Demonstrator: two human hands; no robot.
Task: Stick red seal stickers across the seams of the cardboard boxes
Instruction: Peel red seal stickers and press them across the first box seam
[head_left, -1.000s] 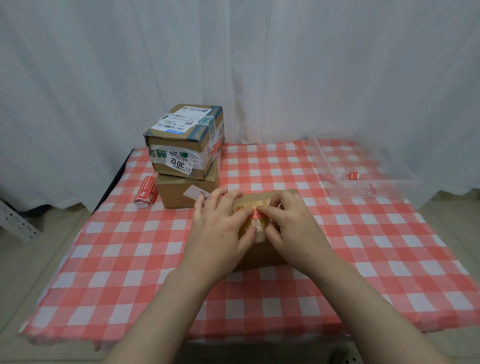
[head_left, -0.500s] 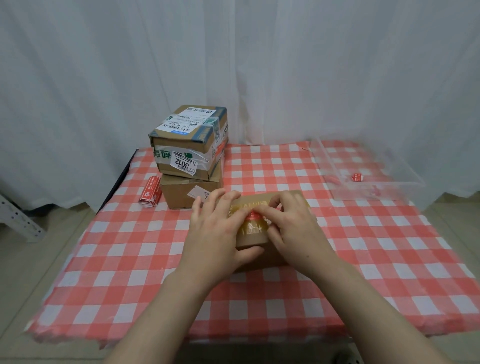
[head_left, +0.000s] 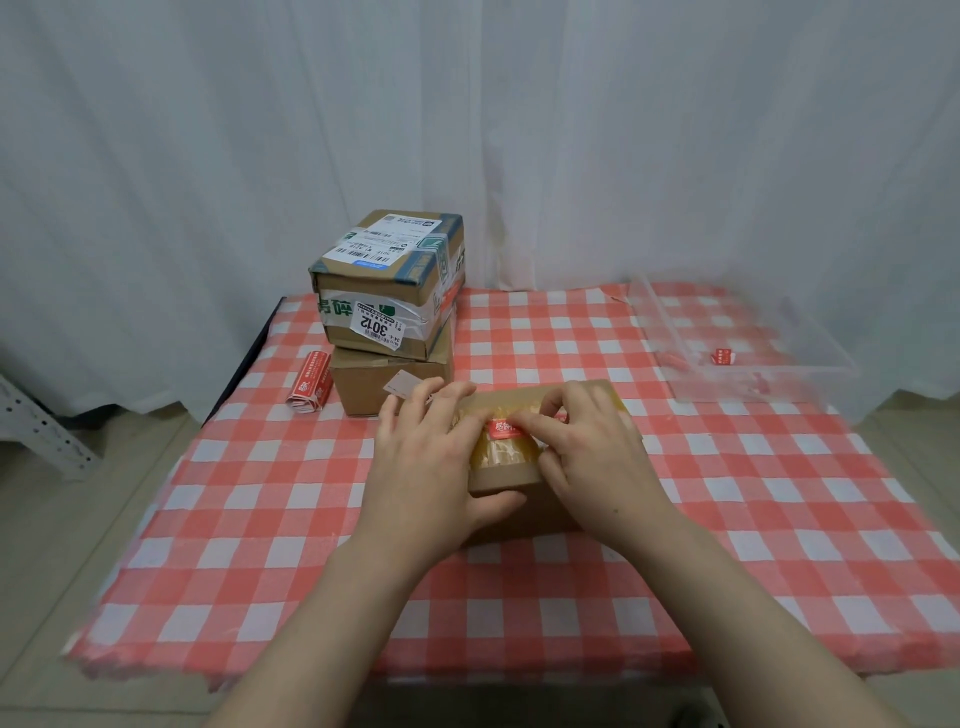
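Cardboard box (head_left: 506, 475) lies at the centre of the desk (head_left: 260, 519), with yellow tape along its top seam. The red seal sticker (head_left: 501, 427) lies across that tape. The left hand (head_left: 431, 467) has its grip clamped on the box's left end, fingers on top and thumb on the near face. The right hand (head_left: 592, 457) has index and thumb tips together on the sticker's right end. Two stacked boxes (head_left: 389, 291) and a sticker roll (head_left: 310, 387) stand far left; a clear tray (head_left: 753, 387) stands far right.
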